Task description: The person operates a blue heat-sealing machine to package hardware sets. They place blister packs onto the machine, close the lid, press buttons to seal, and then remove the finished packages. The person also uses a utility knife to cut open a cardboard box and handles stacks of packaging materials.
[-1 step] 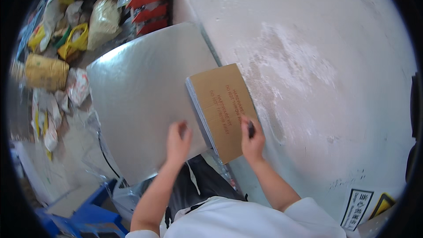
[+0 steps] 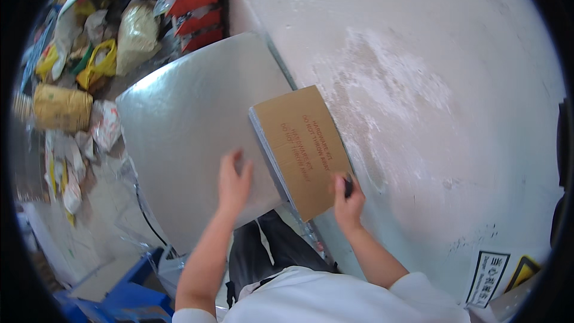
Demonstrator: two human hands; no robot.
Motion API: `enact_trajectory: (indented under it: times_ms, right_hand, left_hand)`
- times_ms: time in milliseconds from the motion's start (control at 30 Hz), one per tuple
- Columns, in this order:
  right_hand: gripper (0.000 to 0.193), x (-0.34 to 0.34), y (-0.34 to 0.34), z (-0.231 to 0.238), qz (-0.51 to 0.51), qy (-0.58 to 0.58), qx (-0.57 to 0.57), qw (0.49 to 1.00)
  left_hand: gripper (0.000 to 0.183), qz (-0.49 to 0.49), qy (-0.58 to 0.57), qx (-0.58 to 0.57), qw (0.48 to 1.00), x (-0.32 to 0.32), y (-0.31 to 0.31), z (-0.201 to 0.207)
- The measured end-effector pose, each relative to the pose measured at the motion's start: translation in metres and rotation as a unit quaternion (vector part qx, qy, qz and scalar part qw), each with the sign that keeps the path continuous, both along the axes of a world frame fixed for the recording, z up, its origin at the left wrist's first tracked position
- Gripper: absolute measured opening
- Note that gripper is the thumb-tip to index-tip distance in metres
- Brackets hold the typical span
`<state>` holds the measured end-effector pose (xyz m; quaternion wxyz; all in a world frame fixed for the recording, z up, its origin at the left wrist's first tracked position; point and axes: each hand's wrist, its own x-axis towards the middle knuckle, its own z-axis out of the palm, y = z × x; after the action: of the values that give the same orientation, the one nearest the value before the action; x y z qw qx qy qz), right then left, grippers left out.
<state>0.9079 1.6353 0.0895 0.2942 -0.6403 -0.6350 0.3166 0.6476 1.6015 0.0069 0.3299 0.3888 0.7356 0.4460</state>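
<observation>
A flat brown cardboard piece [image 2: 299, 143] with red print lies across the right edge of a silvery metal tabletop [image 2: 185, 137], on top of a stack with pale edges. Over the metal, left of the cardboard, my left hand [image 2: 235, 179] hovers with its fingers apart and nothing in it; motion blurs it a little. My right hand [image 2: 349, 203] is closed around a small black object [image 2: 348, 185] at the cardboard's lower right edge. Most of that object is hidden by my fingers, so its kind cannot be made out.
A large pale, scuffed surface [image 2: 406, 143] borders the tabletop on the right. Stacked red bins [image 2: 194, 9] stand beyond it. Plastic bags [image 2: 137, 36] and a brown paper sack [image 2: 63, 107] crowd the far left. A blue frame [image 2: 128, 293] sits at the lower left.
My left hand has moved left and slightly away from me, its fingers spreading. My right hand, still closed on the black object, has shifted a little right and nearer. The cardboard stays in place.
</observation>
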Motion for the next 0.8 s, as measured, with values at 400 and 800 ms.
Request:
enact_trajectory:
  times_ms: [400, 800]
  right_hand:
    - [0.037, 0.034, -0.048, -0.039, -0.255, 0.397, -0.345, 0.811]
    - [0.042, 0.043, -0.057, -0.068, -0.212, 0.359, -0.28, 0.865]
  left_hand:
    - [0.082, -0.366, 0.079, -0.212, 0.903, -0.042, 0.2, 0.021]
    - [0.091, -0.058, -0.075, -0.014, 0.995, -0.028, 0.171, -0.039]
